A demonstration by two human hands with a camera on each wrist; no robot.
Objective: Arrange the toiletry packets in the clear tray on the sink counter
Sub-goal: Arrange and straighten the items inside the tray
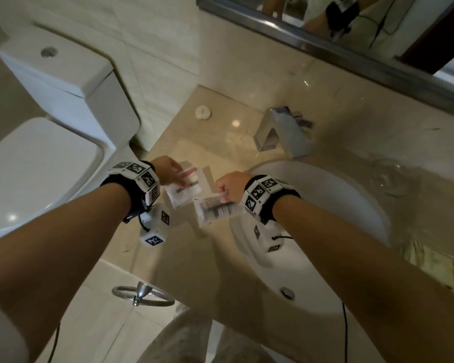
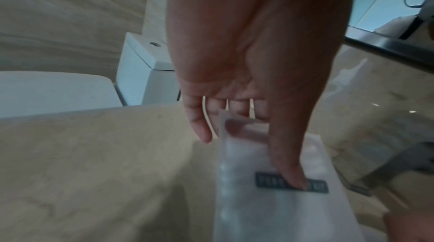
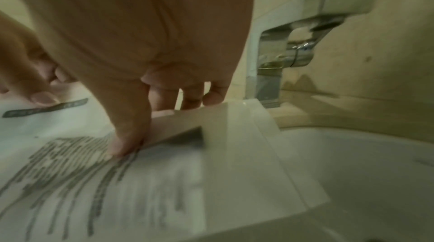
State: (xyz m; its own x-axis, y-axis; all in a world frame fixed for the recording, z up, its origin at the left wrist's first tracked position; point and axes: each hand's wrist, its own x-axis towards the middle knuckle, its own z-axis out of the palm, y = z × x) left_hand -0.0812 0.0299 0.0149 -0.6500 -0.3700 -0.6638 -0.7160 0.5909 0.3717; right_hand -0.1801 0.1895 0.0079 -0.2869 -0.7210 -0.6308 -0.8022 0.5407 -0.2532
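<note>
My left hand (image 1: 180, 179) pinches a white toiletry packet (image 1: 184, 192) with a dark label; in the left wrist view the thumb (image 2: 293, 177) presses on that label and the fingers lie behind the packet (image 2: 270, 212). My right hand (image 1: 222, 195) pinches the top edge of a second white packet (image 1: 216, 210) printed with grey text, thumb (image 3: 126, 140) on its front face (image 3: 140, 190). Both packets hang just above the beige counter (image 1: 220, 137), side by side. A faint clear rectangular outline, apparently the tray (image 1: 207, 176), lies under the left packet.
A chrome faucet (image 1: 281, 132) stands behind the white sink basin (image 1: 338, 218) on the right. A small white round item (image 1: 203, 112) sits at the counter's back. A toilet (image 1: 37, 166) is left of the counter, a towel ring (image 1: 142, 294) below its edge. A clear glass (image 1: 388, 176) stands far right.
</note>
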